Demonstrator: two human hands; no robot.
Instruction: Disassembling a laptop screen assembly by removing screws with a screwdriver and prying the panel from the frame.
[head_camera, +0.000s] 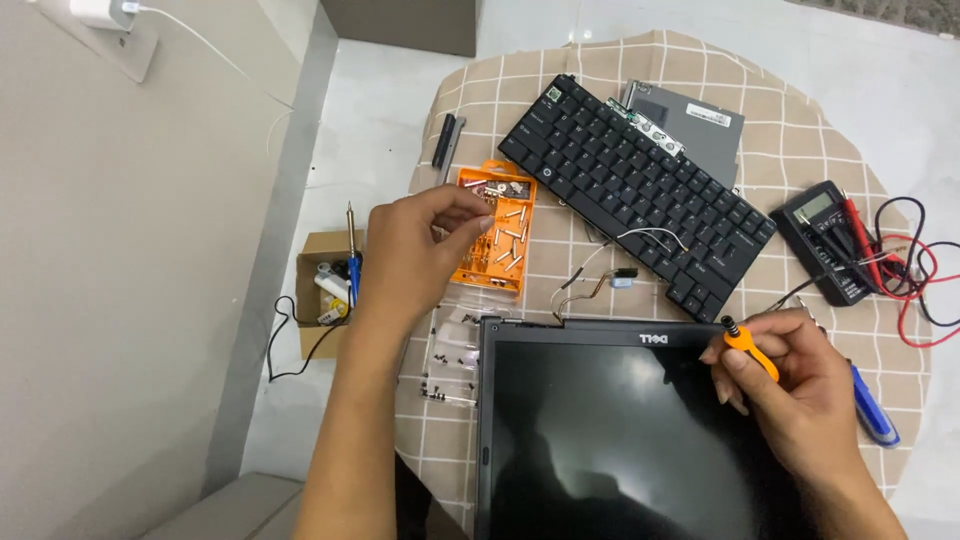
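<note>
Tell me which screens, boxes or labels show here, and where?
Laptop screen: front centre, dark rectangle, black frame.
Multimeter display: right, small greyish window in black body.
Bit case: under left hand, orange tray.
Cardboard box: left on the floor, brown, open.
Label: pale patch on grey drive behind keyboard.

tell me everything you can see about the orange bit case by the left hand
The orange bit case is a flat rectangular plastic tray lying open on the checked cloth, just left of the loose black keyboard. Its slots hold rows of small silver screwdriver bits, several lying at an angle, with a clear section along its upper end. The left hand reaches over its left edge, fingertips pinched together above the bits; whether they hold one cannot be told. Small dark screws lie on the cloth just below it.
</note>
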